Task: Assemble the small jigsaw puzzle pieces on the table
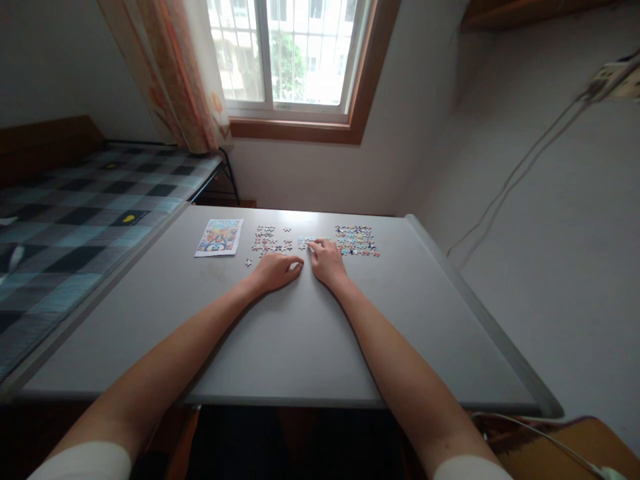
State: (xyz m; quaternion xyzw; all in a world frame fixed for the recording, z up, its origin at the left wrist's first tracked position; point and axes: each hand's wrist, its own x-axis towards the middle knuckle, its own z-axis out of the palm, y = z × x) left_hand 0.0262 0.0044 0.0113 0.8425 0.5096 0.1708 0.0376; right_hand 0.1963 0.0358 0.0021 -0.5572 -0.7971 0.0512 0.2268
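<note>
My left hand [277, 270] rests on the table just in front of some loose puzzle pieces [265, 244], its thumb and finger slightly apart with nothing visible between them. My right hand [327, 260] lies to its right, fingers bent and spread, the fingertips touching a small joined section of jigsaw puzzle [303, 243]. Part of that section is hidden beneath the fingers. Right of this hand lies a block of many more puzzle pieces [356, 239]. One single puzzle piece [249, 262] sits apart, left of my left hand.
A printed picture sheet [220, 238] lies at the table's back left. The grey table [300, 347] has a raised edge on the right, close to the wall. A bed with a checked cover [150, 177] adjoins its left side. A cable [505, 190] hangs along the right wall.
</note>
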